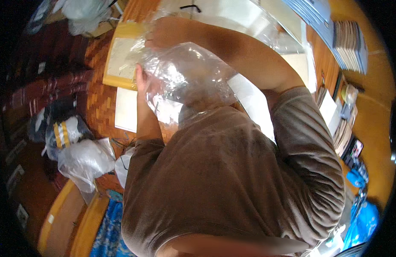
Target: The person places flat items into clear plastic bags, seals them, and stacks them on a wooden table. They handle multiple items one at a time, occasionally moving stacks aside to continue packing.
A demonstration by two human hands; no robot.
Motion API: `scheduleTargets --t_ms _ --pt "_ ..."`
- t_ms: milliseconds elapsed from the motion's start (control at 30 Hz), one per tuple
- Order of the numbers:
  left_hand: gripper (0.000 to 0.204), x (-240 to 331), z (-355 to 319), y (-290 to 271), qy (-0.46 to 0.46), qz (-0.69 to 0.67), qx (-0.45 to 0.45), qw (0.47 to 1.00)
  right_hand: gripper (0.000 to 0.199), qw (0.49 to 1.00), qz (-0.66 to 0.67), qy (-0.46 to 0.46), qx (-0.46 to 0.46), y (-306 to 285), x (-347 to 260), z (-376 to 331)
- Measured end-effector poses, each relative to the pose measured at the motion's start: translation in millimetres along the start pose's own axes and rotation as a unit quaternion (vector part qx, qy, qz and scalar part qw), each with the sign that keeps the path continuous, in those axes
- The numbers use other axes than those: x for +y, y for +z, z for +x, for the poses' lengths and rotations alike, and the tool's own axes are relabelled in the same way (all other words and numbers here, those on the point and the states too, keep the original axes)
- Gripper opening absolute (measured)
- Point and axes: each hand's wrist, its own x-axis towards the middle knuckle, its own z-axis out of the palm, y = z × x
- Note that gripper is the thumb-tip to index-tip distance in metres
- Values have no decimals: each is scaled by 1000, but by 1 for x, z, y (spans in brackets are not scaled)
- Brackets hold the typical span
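Note:
A large, crinkled piece of clear plastic film (189, 64) billows in front of my chest; whether it is a bag or a loose sheet I cannot tell. My right arm reaches across to the far left, where my right hand (157, 34) is closed on a bunched part of the film. Nearer to me, my left hand (141, 78) grips the film's left side, thumb up, with its other fingers mostly hidden. Beside both hands lies a pale board with a yellow border (121, 60). White paper (253, 103) shows under my right arm.
Blue-covered stacks (350, 47) stand at the far right, near more clear plastic (266, 25) on the table. A white sheet (126, 109) lies left of my left forearm. Filled plastic bags (86, 158) sit lower left, by a wooden chair (84, 214). A blue bag (363, 225) is lower right.

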Motion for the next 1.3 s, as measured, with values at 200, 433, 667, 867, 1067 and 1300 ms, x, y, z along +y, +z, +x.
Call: scheduleTargets --t_ms 200,433,667,867,1067,1300 --pt "35 -8 11 35 -11 179 149 973 34 935 30 242 258 -43 -1 -95" --pt "57 -1 16 41 -31 201 213 956 59 653 69 754 13 -66 -155 -356" --pt "60 40 16 37 -74 185 220 955 69 631 38 774 -39 -54 -195 -347" --pt "46 48 16 103 -81 205 168 961 67 882 135 406 198 -117 -79 -133" --pt "33 -6 17 61 47 125 203 970 52 969 49 239 -43 17 -69 -131" --pt "81 -7 0 87 75 -5 302 950 44 937 254 237 22 15 -168 -96"
